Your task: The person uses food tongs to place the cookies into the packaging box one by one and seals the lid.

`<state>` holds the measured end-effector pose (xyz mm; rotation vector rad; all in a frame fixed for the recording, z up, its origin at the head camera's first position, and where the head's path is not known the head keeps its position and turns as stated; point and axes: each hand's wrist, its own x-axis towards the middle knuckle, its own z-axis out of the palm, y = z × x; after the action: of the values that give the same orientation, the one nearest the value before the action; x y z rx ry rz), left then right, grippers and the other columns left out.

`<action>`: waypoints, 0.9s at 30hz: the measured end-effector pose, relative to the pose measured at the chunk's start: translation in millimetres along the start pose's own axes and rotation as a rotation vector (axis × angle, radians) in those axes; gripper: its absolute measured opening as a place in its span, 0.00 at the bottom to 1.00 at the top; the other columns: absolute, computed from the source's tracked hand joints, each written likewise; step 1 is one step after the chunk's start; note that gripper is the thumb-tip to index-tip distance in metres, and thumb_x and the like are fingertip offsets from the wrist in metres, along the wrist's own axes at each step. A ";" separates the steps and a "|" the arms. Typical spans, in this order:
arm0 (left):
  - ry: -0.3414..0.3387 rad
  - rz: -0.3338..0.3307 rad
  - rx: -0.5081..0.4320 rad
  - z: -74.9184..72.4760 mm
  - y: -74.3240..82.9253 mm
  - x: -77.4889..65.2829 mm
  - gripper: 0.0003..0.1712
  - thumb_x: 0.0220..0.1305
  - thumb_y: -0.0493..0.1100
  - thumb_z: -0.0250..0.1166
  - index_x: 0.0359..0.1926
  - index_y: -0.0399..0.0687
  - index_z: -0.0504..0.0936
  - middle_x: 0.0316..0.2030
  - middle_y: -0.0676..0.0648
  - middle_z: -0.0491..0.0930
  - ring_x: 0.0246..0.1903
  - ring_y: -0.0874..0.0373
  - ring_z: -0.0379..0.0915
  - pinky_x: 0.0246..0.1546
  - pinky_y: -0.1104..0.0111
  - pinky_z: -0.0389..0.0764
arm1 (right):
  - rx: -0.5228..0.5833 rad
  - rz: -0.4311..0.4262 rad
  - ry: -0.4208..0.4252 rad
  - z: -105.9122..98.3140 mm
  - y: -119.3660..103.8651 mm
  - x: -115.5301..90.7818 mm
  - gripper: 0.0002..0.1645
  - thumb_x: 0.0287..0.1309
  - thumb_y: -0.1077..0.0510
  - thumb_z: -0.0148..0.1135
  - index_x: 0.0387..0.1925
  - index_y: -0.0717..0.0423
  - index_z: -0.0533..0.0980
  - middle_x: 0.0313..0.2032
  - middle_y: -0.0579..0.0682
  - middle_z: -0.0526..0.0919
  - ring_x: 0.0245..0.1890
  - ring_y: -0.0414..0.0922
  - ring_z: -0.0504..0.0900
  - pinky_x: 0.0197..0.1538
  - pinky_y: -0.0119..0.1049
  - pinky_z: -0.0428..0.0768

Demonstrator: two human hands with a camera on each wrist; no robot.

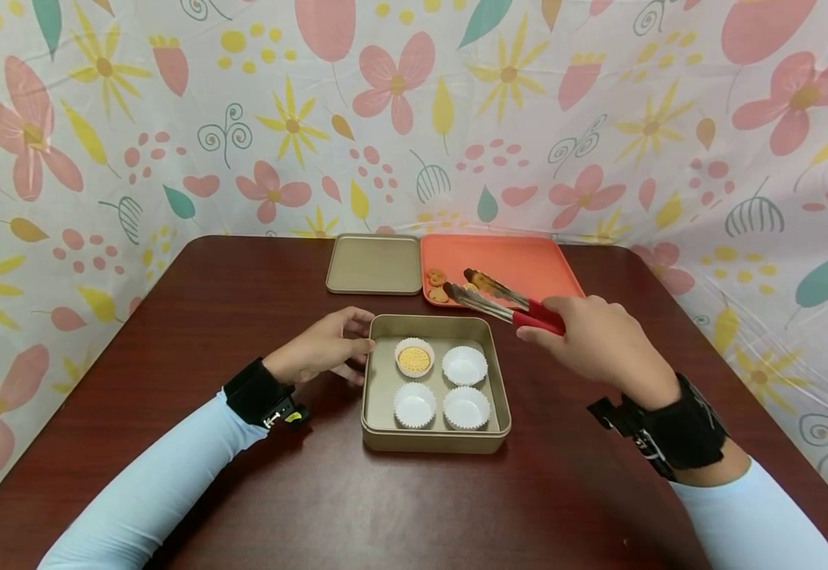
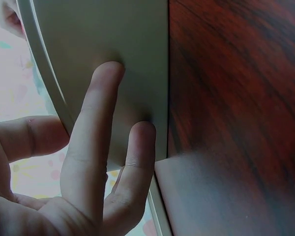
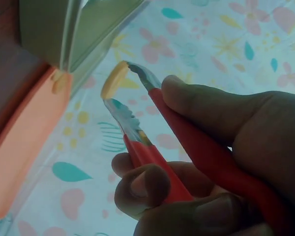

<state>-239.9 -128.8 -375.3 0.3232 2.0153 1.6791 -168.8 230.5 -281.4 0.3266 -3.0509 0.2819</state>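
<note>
A square gold-coloured tin [image 1: 437,442] stands on the table holding a block of white fluted paper cups. One round yellow cracker [image 1: 414,360] lies in the far-left cup; the far-right cup [image 1: 465,366] and two near cups show bare white bottoms. My left hand [image 1: 328,348] is at the tin's left side, its fingertips resting against the outer wall [image 2: 137,29]. Above the tin's far-right corner, my right hand [image 1: 592,336] grips red-handled metal tongs [image 1: 538,318]. Between the tong tips, the right wrist view shows a thin yellow cracker [image 3: 114,81] seen edge-on.
Behind the tin, an orange tray [image 1: 528,261] lies at the back of the table, with several small cookies [image 1: 437,286] at its left end. A flat gold-coloured lid [image 1: 374,265] sits left of it. A flower-patterned cloth [image 1: 400,158] hangs around the table [image 1: 243,491].
</note>
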 end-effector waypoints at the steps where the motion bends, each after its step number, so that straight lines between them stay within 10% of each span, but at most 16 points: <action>1: 0.000 0.000 -0.001 -0.1 -0.2 0.1 0.31 0.74 0.30 0.57 0.73 0.37 0.58 0.66 0.29 0.62 0.45 0.37 0.78 0.34 0.52 0.90 | -0.002 -0.006 0.002 -0.6 -1.3 -3.5 0.34 0.64 0.31 0.64 0.54 0.54 0.78 0.20 0.50 0.71 0.20 0.48 0.68 0.21 0.38 0.63; 27: -0.009 0.001 0.004 -1.4 -0.6 0.9 0.32 0.74 0.32 0.57 0.74 0.36 0.57 0.67 0.28 0.60 0.47 0.35 0.77 0.34 0.53 0.90 | -0.120 -0.085 -0.022 3.4 -19.7 -48.6 0.37 0.57 0.31 0.70 0.54 0.55 0.81 0.26 0.45 0.79 0.24 0.44 0.75 0.24 0.41 0.73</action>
<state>-241.4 -129.7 -375.9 0.3330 2.0119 1.6719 -117.3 220.9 -285.1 0.4521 -3.0476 0.0908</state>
